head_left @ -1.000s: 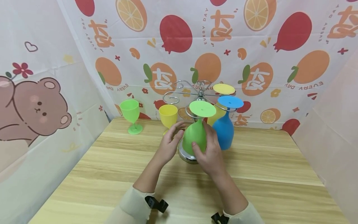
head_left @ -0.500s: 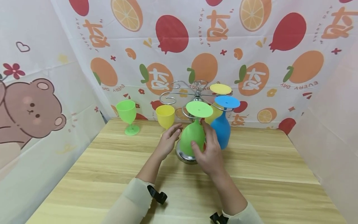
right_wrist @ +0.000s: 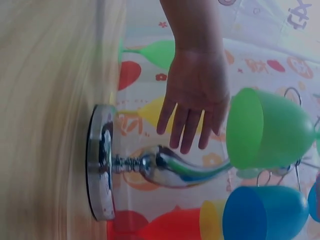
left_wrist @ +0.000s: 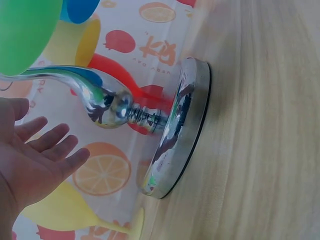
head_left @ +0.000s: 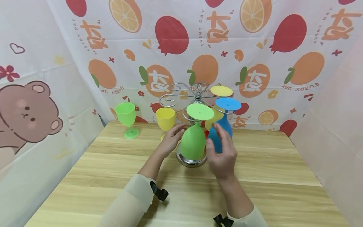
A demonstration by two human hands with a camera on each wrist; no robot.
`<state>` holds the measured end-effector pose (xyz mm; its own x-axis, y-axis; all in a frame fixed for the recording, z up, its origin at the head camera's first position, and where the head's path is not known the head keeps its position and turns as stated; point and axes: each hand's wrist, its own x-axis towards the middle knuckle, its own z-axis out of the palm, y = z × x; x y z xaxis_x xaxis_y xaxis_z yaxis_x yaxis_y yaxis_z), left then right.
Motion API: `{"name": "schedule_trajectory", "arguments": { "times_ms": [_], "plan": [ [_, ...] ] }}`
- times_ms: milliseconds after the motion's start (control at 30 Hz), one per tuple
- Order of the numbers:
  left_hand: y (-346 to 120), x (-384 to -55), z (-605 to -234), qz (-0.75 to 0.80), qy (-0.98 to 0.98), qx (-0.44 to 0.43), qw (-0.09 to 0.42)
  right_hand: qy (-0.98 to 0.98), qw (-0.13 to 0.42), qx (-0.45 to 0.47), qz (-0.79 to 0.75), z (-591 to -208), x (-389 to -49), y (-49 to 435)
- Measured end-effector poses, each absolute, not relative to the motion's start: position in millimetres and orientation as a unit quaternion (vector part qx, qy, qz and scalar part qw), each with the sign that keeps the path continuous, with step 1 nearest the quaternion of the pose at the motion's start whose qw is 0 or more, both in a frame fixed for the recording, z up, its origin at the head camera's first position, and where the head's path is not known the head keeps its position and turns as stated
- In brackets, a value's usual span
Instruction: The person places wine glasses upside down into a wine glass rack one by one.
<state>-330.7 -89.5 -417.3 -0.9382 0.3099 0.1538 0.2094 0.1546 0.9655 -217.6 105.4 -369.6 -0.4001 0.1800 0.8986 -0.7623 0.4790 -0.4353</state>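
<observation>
- Right grip (head_left: 224, 157), a person's bare hand: has just come off the green cup (head_left: 193, 142). Half a second ago its fingers and thumb lay against the side; now a gap shows between. Fingers loosely spread, holding nothing, in front of the blue cup (right_wrist: 265, 212); cannot tell from here whether it brushes that one.
- Green cup: centre of the head frame, upside down, foot resting on a loop of the chrome rack (head_left: 198, 95). In both wrist views its rim hangs well above the rack's base, touching neither base nor desk (head_left: 85, 195).
- Left grip (head_left: 171, 142): spread, relaxed, at the green cup's left side, much where it was. Fingers near the stem of the rack; no contact that I can make out.
- What the change means, as I judge it: the loop alone now bears the green cup, and it looks steady, so this hanging seems done.
- Hung likewise, right of centre: the blue cup, and a yellow cup (head_left: 214, 118) behind it.
- Standing upright, left of the rack: a second yellow cup (head_left: 165, 118), and farther left a second green cup (head_left: 125, 115).
- Behind the rack: a red cup (right_wrist: 172, 225), apparently upright, mostly hidden in the head view.
</observation>
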Motion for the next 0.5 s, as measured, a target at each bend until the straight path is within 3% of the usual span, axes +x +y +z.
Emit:
{"name": "schedule_trajectory", "arguments": {
  "times_ms": [100,200,500],
  "plan": [
    [-87,-334,-417,0.632,0.754,0.177,0.04,-0.676,0.546,0.174,0.462,-368,-222,114],
    [-86,-338,-417,0.634,0.75,0.183,0.043,-0.688,0.537,0.123,0.471,-367,-226,123],
    [-83,-342,-421,0.62,0.758,0.192,0.068,-0.78,0.367,0.03,0.506,-371,-236,139]
  ]
}}
